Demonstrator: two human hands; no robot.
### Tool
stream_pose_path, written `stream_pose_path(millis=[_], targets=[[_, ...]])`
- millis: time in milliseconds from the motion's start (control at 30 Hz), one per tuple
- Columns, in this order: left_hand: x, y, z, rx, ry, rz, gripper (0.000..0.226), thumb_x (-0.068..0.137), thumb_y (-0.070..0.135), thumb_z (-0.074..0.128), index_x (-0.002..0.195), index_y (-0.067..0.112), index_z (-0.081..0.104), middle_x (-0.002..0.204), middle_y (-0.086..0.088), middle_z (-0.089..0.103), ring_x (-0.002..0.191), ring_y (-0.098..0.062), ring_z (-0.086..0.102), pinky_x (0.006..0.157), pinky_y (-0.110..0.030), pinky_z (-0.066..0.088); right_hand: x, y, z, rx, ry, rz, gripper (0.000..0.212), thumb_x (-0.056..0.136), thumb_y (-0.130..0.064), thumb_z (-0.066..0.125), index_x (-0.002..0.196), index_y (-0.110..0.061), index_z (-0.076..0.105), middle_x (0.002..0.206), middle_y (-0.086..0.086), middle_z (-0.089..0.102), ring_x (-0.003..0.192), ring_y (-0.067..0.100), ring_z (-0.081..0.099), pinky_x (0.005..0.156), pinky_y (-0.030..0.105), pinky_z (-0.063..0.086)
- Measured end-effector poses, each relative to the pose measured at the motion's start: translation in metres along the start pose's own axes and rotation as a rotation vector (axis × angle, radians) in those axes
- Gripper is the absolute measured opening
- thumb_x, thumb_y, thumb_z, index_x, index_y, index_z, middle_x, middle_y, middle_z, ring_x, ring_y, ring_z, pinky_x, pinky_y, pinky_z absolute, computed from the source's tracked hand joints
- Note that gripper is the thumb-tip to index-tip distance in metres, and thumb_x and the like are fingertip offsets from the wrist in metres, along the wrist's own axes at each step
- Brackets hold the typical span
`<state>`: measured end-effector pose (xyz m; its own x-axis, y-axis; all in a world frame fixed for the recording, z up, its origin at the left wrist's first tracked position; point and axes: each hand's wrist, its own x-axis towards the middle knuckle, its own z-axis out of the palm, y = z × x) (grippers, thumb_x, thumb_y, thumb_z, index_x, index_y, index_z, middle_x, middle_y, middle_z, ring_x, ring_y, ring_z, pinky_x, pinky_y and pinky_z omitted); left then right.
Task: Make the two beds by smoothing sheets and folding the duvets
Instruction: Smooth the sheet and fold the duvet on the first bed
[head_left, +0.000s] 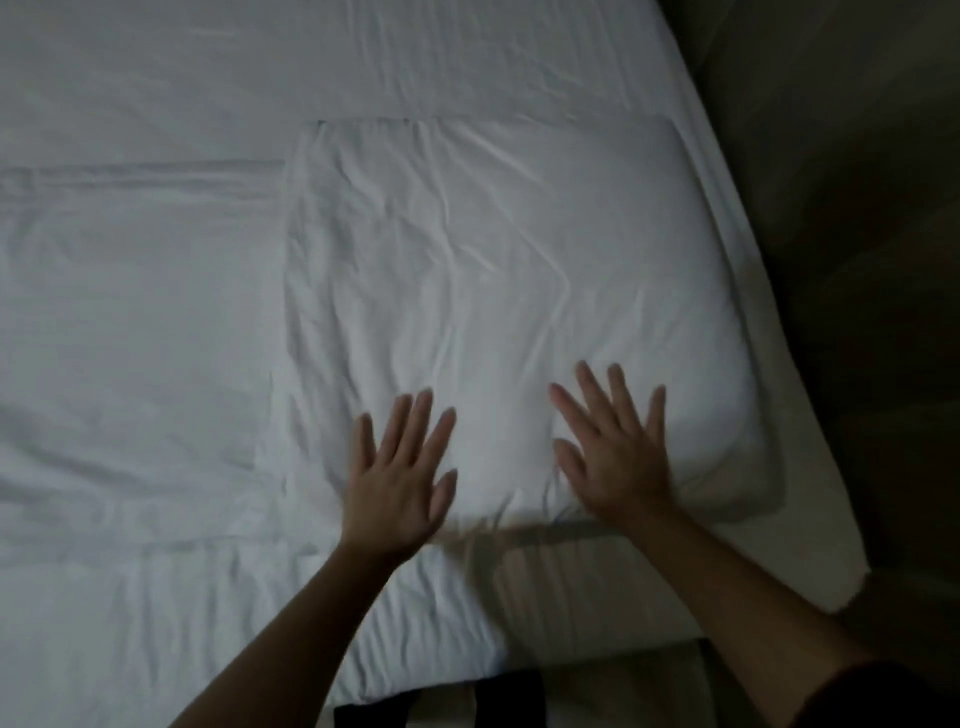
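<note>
Both my forearms come in from the bottom of the frame and reach up to the middle. My left hand (397, 478) lies flat with the fingers spread and released, gripping nothing, and my right hand (615, 452) is the same, palm down and open. Both rest on a white pillow (498, 291) in the centre and right of the frame, near its lower edge. They look a little blurred, so I cannot say for sure how hard they press.

To do this step well, I think I should push outward from the middle with flat palms, toward the pillow's upper edge and its sides, so the creases run off and do not gather again.

On the pillow there are many fine wrinkles, mostly going up from my hands. A white sheet (130, 322) fills the left of the frame and the top; it has soft folds and one long crease at the middle left. At the right, the mattress edge (810, 457) drops into a dark floor (857, 208). I see no duvet clearly.
</note>
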<state>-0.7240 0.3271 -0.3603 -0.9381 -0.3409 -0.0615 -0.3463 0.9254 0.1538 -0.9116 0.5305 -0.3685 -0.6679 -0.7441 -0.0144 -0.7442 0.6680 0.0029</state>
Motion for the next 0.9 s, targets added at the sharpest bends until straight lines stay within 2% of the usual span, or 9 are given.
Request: stream_pose_path(millis=[100, 200, 267, 367, 467, 533, 600, 733, 900], targets=[[-0.045, -0.035, 0.017, 0.016, -0.117, -0.127, 0.068, 0.093, 0.049, 0.031, 0.150, 0.012, 0.030, 0.160, -0.012, 0.016, 0.147, -0.028, 0.017, 0.113, -0.060, 0.018, -0.039, 0.024, 0.010, -0.088, -0.097, 0.146, 0.062, 0.090, -0.049, 0.039, 0.148, -0.028, 0.041, 0.160, 0.006, 0.025, 0.147, 0.032, 0.022, 0.110, 0.069, 0.012], [-0.072, -0.062, 0.007, -0.078, -0.113, -0.301, 0.076, 0.092, 0.055, 0.030, 0.153, 0.011, 0.018, 0.161, -0.011, 0.010, 0.148, -0.027, 0.011, 0.115, -0.053, 0.015, -0.050, 0.028, 0.006, -0.079, -0.139, 0.340, 0.064, 0.090, -0.048, 0.034, 0.150, -0.025, 0.036, 0.160, 0.012, 0.022, 0.147, 0.039, 0.014, 0.108, 0.073, 0.008], [-0.072, -0.062, -0.008, -0.242, -0.029, -0.393, 0.077, 0.090, 0.051, 0.051, 0.149, 0.009, 0.028, 0.157, -0.012, 0.025, 0.143, -0.030, 0.025, 0.112, -0.048, 0.026, -0.036, -0.001, -0.004, 0.005, -0.088, 0.342, 0.063, 0.089, -0.046, 0.038, 0.148, -0.024, 0.039, 0.158, 0.014, 0.026, 0.145, 0.041, 0.019, 0.108, 0.072, 0.010], [-0.071, -0.055, -0.029, -0.412, 0.143, -0.601, 0.061, 0.078, 0.032, 0.077, 0.127, 0.009, 0.049, 0.125, -0.010, 0.050, 0.107, -0.031, 0.055, 0.087, -0.047, 0.046, -0.016, -0.065, -0.018, 0.110, -0.056, 0.165, 0.062, 0.087, -0.046, 0.039, 0.146, -0.027, 0.043, 0.156, 0.010, 0.032, 0.144, 0.035, 0.028, 0.110, 0.068, 0.017], [-0.075, -0.064, -0.037, -0.620, 0.083, -0.798, 0.042, 0.078, 0.031, 0.077, 0.104, 0.009, 0.053, 0.097, -0.005, 0.058, 0.080, -0.023, 0.058, 0.067, -0.033, 0.043, -0.007, -0.121, -0.021, 0.158, -0.107, 0.083, 0.061, 0.089, -0.048, 0.035, 0.146, -0.029, 0.041, 0.157, 0.010, 0.032, 0.144, 0.034, 0.028, 0.110, 0.066, 0.021], [-0.077, -0.073, -0.037, -0.669, -0.024, -0.787, 0.032, 0.080, 0.032, 0.075, 0.078, 0.009, 0.053, 0.072, -0.004, 0.061, 0.069, -0.024, 0.060, 0.057, -0.030, 0.040, -0.003, -0.145, -0.023, 0.167, -0.151, 0.113, 0.062, 0.089, -0.048, 0.030, 0.147, -0.029, 0.040, 0.157, 0.012, 0.031, 0.145, 0.035, 0.026, 0.111, 0.066, 0.020], [-0.081, -0.083, -0.037, -0.701, -0.060, -0.738, 0.036, 0.082, 0.029, 0.074, 0.067, 0.007, 0.051, 0.065, -0.009, 0.060, 0.064, -0.022, 0.057, 0.057, -0.025, 0.038, -0.001, -0.155, -0.022, 0.176, -0.200, 0.148, 0.064, 0.089, -0.047, 0.023, 0.149, -0.028, 0.036, 0.159, 0.012, 0.025, 0.147, 0.034, 0.020, 0.113, 0.065, 0.015], [-0.094, -0.085, -0.051, -1.177, 0.056, -0.692, 0.037, 0.088, 0.022, 0.069, 0.072, 0.001, 0.044, 0.070, -0.021, 0.065, 0.071, -0.035, 0.062, 0.071, -0.032, 0.044, -0.001, -0.165, -0.027, 0.227, -0.195, 0.206, 0.064, 0.088, -0.041, 0.023, 0.148, -0.025, 0.039, 0.158, 0.013, 0.027, 0.147, 0.032, 0.022, 0.113, 0.063, 0.016], [-0.097, -0.099, -0.063, -1.490, -0.157, -0.578, 0.045, 0.076, 0.043, 0.070, 0.085, 0.006, 0.046, 0.073, -0.020, 0.052, 0.071, -0.020, 0.053, 0.070, -0.025, 0.043, -0.002, -0.175, -0.027, 0.280, -0.155, 0.219, 0.060, 0.088, -0.036, 0.031, 0.144, -0.022, 0.046, 0.154, 0.013, 0.036, 0.143, 0.032, 0.031, 0.111, 0.064, 0.021]])
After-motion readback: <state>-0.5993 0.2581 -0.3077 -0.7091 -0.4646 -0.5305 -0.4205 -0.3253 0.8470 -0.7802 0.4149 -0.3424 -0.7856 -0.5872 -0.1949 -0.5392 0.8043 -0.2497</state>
